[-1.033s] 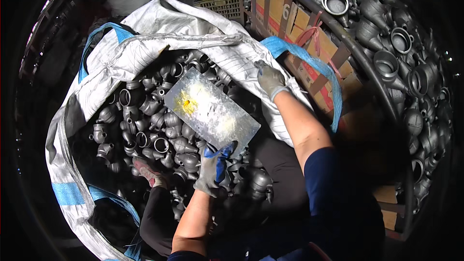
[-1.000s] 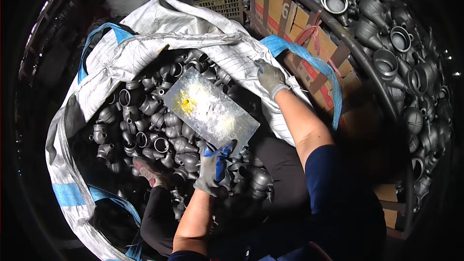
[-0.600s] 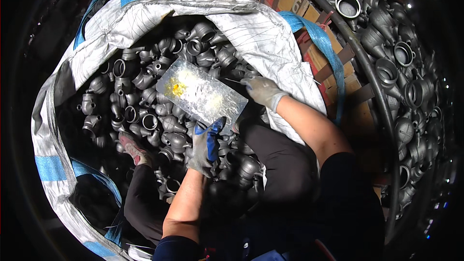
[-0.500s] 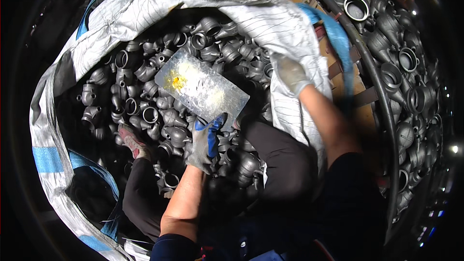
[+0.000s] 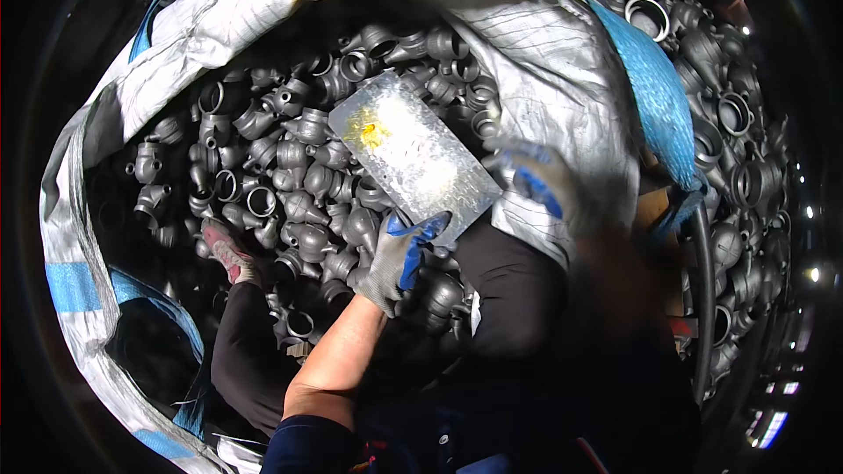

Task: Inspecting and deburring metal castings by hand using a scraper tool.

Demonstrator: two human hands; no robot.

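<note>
My left hand [image 5: 392, 262], in a grey glove with blue coating, is closed on the near edge of a rectangular metal plate [image 5: 421, 154], thumb on its top face. The plate is scuffed and pale, with a yellow smear [image 5: 372, 132] toward its far left end. Beyond the plate's right corner is my right hand [image 5: 537, 183], gloved alike and smeared by motion, so its fingers cannot be read. Beneath and around the plate lie many dark grey metal pipe fittings [image 5: 305, 237], heaped inside a large white woven bag [image 5: 562, 61].
Blue straps [image 5: 654, 96] hang from the bag's rim. My legs [image 5: 514, 290] are inside the bag, one shoe [image 5: 228, 250] among the fittings. Right of the bag, a dark curved rail [image 5: 705, 290] borders another heap of fittings [image 5: 746, 184].
My right hand has come away from the bag's inner wall, turning so its blue coating shows. The plate and left hand appear farther right in view. The bag's right side has spread outward.
</note>
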